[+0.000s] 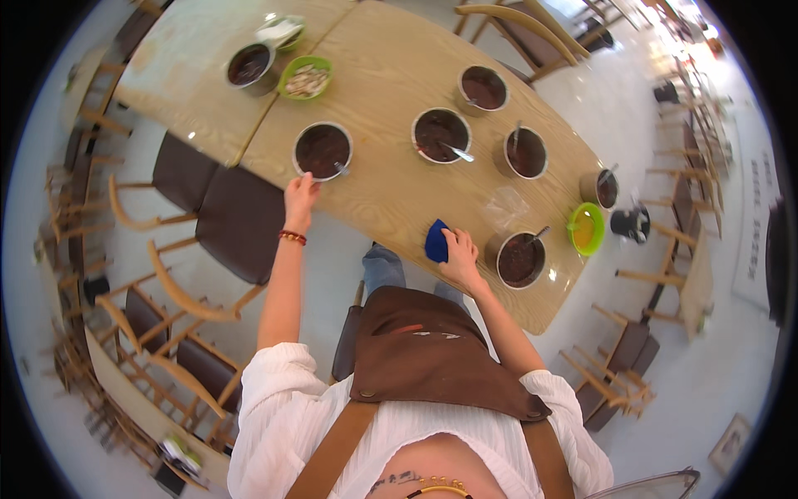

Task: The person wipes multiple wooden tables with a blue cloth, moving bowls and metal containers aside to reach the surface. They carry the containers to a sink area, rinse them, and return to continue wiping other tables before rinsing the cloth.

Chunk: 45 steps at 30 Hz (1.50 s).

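Note:
My left hand pinches the near rim of a round metal pot that holds a dark red-brown sauce. A spoon rests inside this pot. Under the fingers of my right hand is a folded blue cloth, held against the wooden table near its front edge. Just right of that hand stands another metal pot with dark contents and a spoon. A crumpled clear plastic bag lies beyond it.
Several more sauce pots, one of them a steel pot, stand across the table. A green bowl holds yellow liquid at right; another green bowl holds pale pieces. Brown-seated chairs stand left, and a wooden chair stands behind.

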Motion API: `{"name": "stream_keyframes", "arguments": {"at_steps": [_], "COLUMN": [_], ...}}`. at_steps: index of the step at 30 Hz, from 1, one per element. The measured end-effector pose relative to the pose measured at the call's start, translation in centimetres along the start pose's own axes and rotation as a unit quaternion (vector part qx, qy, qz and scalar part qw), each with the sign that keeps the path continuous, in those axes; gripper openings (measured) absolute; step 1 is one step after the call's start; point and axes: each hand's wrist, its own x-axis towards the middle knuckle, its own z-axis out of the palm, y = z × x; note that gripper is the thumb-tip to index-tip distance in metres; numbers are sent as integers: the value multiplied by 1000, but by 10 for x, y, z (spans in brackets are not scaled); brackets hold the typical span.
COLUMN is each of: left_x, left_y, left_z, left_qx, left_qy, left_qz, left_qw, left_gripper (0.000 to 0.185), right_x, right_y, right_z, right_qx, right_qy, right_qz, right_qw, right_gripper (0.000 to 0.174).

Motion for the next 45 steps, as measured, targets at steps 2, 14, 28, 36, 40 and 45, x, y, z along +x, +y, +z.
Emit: {"name": "stream_keyframes", "arguments": {"at_steps": [2, 14, 28, 36, 40, 45], "left_x": [19, 13, -90, -151, -147, -125], "left_y": [-4, 33, 132, 54, 9, -35], "left_z": [-6, -5, 178, 373, 433, 481], "left_qx": [5, 24, 245, 276, 305, 347], "left_qy": [28, -21, -329, -505, -517, -469], "left_qz": [3, 39, 35, -37, -53, -24], "left_qw": [1000, 999, 911, 817, 798, 812], "left_gripper": [19, 7, 8, 9, 20, 19], "right_x": [33, 189, -92, -210, -225, -212], "right_y": [-5, -39, 63, 198, 238, 256], "right_z": [-7, 2, -175, -112, -71, -49], "right_qx": [199, 492, 597, 562, 595, 658], "right_qy": [25, 300, 275, 405, 408, 394], "right_qz": [-9, 290, 198, 308, 341, 348], "right_qw": [980, 764, 727, 652, 602, 540], "right_gripper": [57, 18, 20, 24, 21, 20]}}
